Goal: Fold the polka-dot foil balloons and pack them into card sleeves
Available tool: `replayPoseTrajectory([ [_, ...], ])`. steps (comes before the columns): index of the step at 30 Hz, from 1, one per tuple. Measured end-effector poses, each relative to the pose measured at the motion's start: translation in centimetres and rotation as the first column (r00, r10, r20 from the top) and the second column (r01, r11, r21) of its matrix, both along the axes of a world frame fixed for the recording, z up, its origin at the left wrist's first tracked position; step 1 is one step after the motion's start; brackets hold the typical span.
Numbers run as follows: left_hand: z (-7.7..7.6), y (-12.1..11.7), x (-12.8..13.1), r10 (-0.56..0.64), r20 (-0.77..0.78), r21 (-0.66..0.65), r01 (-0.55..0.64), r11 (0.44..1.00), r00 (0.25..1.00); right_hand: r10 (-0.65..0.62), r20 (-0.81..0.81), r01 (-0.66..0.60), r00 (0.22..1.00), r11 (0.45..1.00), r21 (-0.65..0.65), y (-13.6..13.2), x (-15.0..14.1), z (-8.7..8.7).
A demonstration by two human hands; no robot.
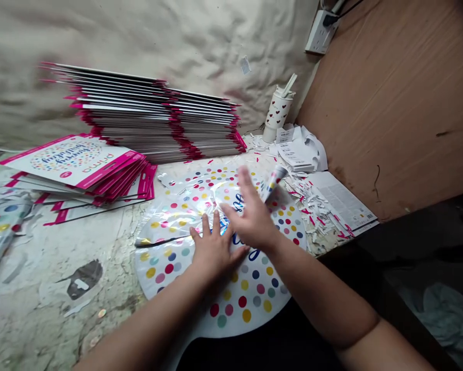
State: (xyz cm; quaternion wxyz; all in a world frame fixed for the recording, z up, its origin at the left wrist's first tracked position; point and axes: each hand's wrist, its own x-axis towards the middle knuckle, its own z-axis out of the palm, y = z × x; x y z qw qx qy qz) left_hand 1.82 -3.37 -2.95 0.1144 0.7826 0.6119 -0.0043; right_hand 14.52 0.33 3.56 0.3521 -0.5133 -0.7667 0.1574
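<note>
A flat, round foil balloon (247, 288) with multicoloured dots and blue lettering lies in front of me. Its far part is folded over, with a crease running across from the left edge. My left hand (214, 247) rests on the balloon near its middle, palm down and fingers spread. Just to the right, my right hand (254, 216) is over the lettering with its fingers stretched out and slightly smeared by motion. I cannot tell whether its palm touches the foil. Beyond the right hand, a rolled or curled end of the foil (276, 180) sticks up.
Printed balloon packets (67, 159) lie fanned at the left, before a tall pink-edged packet stack (138, 123). A heart-patterned tumbler (278, 113), label strips (299, 149) and paper scraps (312, 198) are at the right. Another dotted foil bundle (3, 226) sits at the left edge.
</note>
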Motion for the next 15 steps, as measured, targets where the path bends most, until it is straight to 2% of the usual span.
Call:
replayPoseTrajectory([
  [2, 0.1, 0.0, 0.1, -0.001, 0.008, -0.006, 0.001, 1.000, 1.000, 0.033, 0.119, -0.037, 0.992, 0.999, 0.036, -0.5, -1.7, 1.4],
  [4, 0.1, -0.1, 0.1, 0.000, 0.016, 0.013, 0.000, 1.000, 1.000, -0.044, 0.261, 0.052, 0.964, 0.998, -0.023, -1.0, -0.9, 1.5],
  [5, 0.1, -0.1, 0.1, 0.001, 0.020, 0.024, -0.001, 1.000, 1.000, -0.105, 0.328, 0.138, 0.939, 0.987, -0.079, -1.2, 0.4, 1.1],
  [7, 0.0, -0.1, 0.1, 0.005, 0.022, 0.038, -0.006, 0.999, 1.000, -0.192, 0.432, 0.302, 0.881, 0.932, -0.202, -1.8, 3.8, -0.3],
  [9, -0.1, 0.1, 0.3, 0.012, 0.019, 0.040, -0.012, 0.999, 1.000, -0.209, 0.428, 0.359, 0.879, 0.882, -0.305, -2.4, 7.1, -2.1],
  [11, -0.2, 0.3, 0.5, 0.028, 0.015, 0.045, -0.029, 0.999, 0.999, -0.220, 0.289, 0.325, 0.932, 0.859, -0.395, -2.3, 9.3, -3.6],
  [12, -0.3, 0.3, 0.6, 0.038, 0.012, 0.048, -0.038, 0.998, 0.999, -0.254, 0.155, 0.297, 0.955, 0.847, -0.442, -1.9, 9.8, -4.2],
  [13, -0.3, 0.4, 0.7, 0.042, 0.008, 0.057, -0.042, 0.998, 0.999, -0.311, -0.002, 0.271, 0.951, 0.831, -0.486, -1.3, 10.1, -4.6],
  [15, -0.4, 0.4, 0.7, 0.019, 0.000, 0.081, -0.019, 0.996, 1.000, -0.431, -0.287, 0.220, 0.855, 0.804, -0.552, 0.2, 9.6, -4.7],
])
